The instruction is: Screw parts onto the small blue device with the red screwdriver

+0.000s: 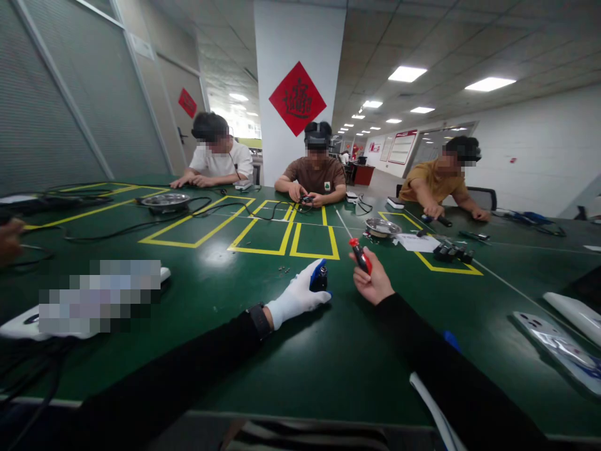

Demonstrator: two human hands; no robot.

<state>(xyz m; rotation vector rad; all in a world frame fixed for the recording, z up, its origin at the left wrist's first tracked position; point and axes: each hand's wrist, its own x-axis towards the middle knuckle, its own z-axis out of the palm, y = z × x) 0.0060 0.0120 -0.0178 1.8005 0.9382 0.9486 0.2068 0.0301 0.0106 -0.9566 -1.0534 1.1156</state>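
My left hand [297, 294], in a white glove with blue fingertips, is closed around a small black part [321, 279] with a metal piece at its top. It is low over the green table [291, 369], and I cannot make out the part's kind. Bare, my right hand [374, 283] grips the red and black handle of a screwdriver [360, 253]. The shaft slants up and to the left, its tip in the air apart from the black part. Several tiny screws [283, 269] lie on the table beyond my left hand.
Metal bowls [382, 228] stand farther off, with white paper [419, 242] and several black parts [451, 252] at right. A phone [558, 346] lies near the right edge, a white case [19, 327] at left. Cables and yellow tape cross the table. Several people sit opposite.
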